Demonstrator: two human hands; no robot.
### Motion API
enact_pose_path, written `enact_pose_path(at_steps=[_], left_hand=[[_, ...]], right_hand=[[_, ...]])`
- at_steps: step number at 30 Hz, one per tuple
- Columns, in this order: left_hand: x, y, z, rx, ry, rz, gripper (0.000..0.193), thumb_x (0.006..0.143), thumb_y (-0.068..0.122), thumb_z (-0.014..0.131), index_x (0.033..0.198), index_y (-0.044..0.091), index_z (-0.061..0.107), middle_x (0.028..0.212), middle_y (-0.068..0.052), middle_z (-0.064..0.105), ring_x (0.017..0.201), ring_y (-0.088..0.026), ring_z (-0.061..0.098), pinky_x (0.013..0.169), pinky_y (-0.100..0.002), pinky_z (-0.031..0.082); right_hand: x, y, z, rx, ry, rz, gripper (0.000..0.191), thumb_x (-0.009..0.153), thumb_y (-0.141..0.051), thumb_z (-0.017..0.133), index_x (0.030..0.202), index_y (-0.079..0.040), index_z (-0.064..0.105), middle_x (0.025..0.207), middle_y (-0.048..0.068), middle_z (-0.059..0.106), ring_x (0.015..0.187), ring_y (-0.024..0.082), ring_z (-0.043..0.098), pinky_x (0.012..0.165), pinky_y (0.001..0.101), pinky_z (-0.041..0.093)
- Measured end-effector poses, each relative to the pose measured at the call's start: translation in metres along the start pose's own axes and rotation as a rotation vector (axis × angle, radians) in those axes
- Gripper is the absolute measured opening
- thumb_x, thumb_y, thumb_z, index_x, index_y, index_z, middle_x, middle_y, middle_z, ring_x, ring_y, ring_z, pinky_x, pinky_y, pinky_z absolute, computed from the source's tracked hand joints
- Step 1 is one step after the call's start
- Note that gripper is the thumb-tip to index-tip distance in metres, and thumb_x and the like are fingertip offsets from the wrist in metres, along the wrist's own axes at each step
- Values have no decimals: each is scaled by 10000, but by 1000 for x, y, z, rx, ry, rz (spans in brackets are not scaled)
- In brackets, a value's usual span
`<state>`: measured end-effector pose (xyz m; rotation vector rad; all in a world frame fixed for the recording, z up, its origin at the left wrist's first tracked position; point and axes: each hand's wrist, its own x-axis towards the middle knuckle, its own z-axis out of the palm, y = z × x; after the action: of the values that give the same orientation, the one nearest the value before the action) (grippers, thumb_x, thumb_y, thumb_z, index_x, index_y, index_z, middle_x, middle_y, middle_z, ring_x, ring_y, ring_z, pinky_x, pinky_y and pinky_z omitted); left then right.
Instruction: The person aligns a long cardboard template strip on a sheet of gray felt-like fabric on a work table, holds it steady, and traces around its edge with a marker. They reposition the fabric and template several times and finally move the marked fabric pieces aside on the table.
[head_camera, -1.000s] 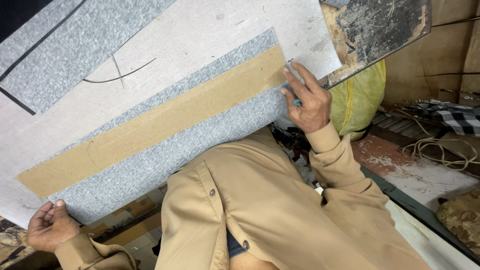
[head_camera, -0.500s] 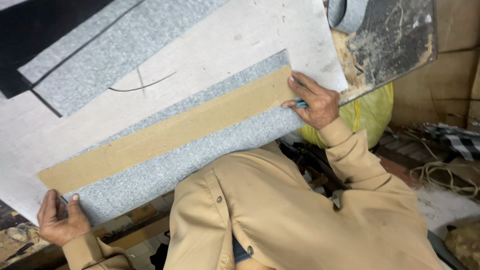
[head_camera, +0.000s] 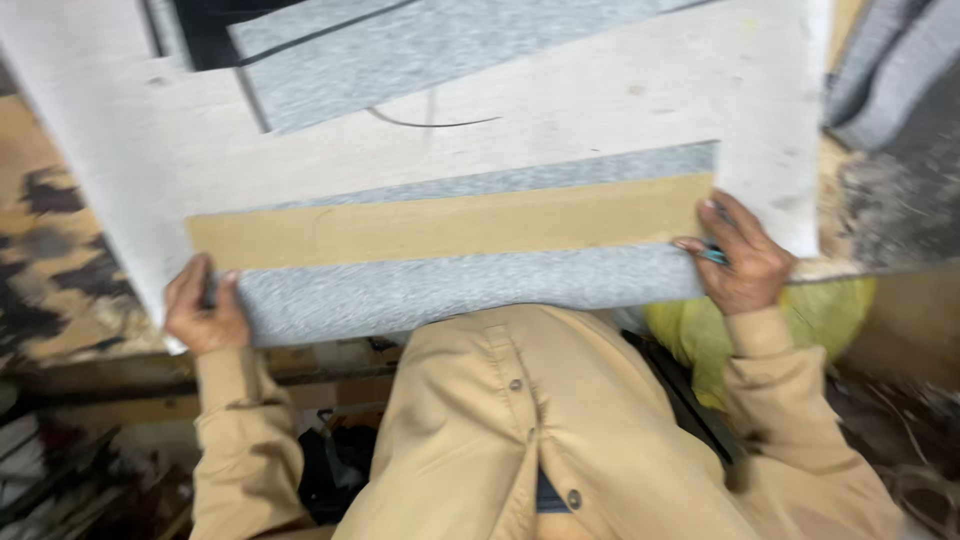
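A long tan board strip (head_camera: 450, 225) lies on a grey fabric piece (head_camera: 460, 290) on the white worktable (head_camera: 620, 90). The fabric's near edge hangs over the table's front. My left hand (head_camera: 203, 312) grips the left end of the grey fabric, thumb on top. My right hand (head_camera: 738, 262) rests on the right end of the strip and fabric, with a small blue tool (head_camera: 714, 257) held between its fingers. My tan shirt sleeves and chest fill the lower view.
Another grey fabric piece (head_camera: 420, 50) lies at the back of the table, with a dark sheet (head_camera: 215, 25) beside it and a thin curved thread (head_camera: 435, 122) in front. A yellow-green bag (head_camera: 830, 310) sits under the table's right end. Rolled grey material (head_camera: 890, 70) lies at the right.
My left hand has come up from below the table edge and taken hold of the fabric's left end. My right hand stays at the right end. The view has swung level.
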<state>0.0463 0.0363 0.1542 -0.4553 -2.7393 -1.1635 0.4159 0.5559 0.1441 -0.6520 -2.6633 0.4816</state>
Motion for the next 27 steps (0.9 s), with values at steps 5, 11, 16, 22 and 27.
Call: enact_pose_path(at_steps=[5,11,16,22,27], left_hand=[[17,7,-14,-98,35,-47,444,843,-70,844,1266,-13,722,1305,-157,671,1215,-278,661,1053,-360,551],[20,16,-30,-170,41,-244,449,843,-57,797,1261,90,728,1315,-97,665,1229,-222,657,1061,-342,576],[20,16,-37,-69,54,-136,391,860,-42,809,1227,81,756,1246,-101,691,1173,-230,677,1017,-331,578],[22,9,-48,42,-31,-70,400,883,-17,800,1269,65,735,1193,-118,693,1111,-251,674,975,-337,559],[23,-10,-44,112,-103,-43,434,886,10,793,1311,62,721,1130,-138,665,1044,-264,642,953,-343,556]], right_hand=[[-19,8,26,67,-25,-70,412,949,-122,898,1283,27,708,1378,228,656,1188,353,680,1024,390,578],[-27,15,47,252,-33,-109,452,997,17,808,1383,116,594,1435,280,581,1316,361,590,1169,385,489],[-30,14,47,229,-23,-76,431,982,22,831,1344,113,614,1386,265,610,1273,374,609,1170,405,514],[-28,14,45,137,-5,-154,480,925,20,866,1324,87,607,1416,259,588,1307,366,603,1169,384,500],[-15,9,37,27,-65,-100,444,895,-37,902,1280,47,698,1364,219,628,1024,300,624,881,357,526]])
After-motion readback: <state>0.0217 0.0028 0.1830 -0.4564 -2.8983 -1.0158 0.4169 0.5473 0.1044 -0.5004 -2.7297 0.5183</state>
